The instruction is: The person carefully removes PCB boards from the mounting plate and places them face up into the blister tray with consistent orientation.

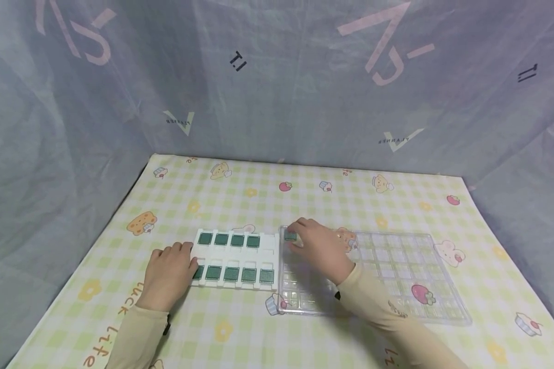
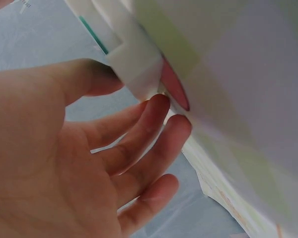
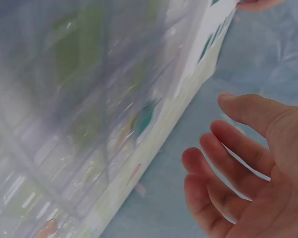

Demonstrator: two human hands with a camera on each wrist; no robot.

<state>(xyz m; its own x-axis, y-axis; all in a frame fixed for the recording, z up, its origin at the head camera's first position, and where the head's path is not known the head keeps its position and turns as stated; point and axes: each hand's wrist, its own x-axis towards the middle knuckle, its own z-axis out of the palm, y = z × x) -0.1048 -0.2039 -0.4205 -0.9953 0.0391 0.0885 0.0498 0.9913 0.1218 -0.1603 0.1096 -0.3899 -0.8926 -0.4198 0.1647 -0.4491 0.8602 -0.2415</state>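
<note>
My left hand (image 1: 168,274) grips the left end of a white tray (image 1: 233,253), thumb on one side and fingertips at its edge in the left wrist view. Two rows of square green chips (image 1: 231,274) sit in that tray, and its far right pocket holds none. Over the far left corner of a clear compartment tray (image 1: 399,256) is my right hand (image 1: 320,248), its fingers loosely bent and spread. One green chip (image 1: 290,236) lies in the corner compartment by those fingertips. Nothing shows between the right thumb and fingers in the right wrist view.
The clear tray stands right beside the white one, on a checked tablecloth (image 1: 221,205) printed with cartoon figures. A grey patterned cloth (image 1: 277,102) hangs behind the table and along its sides.
</note>
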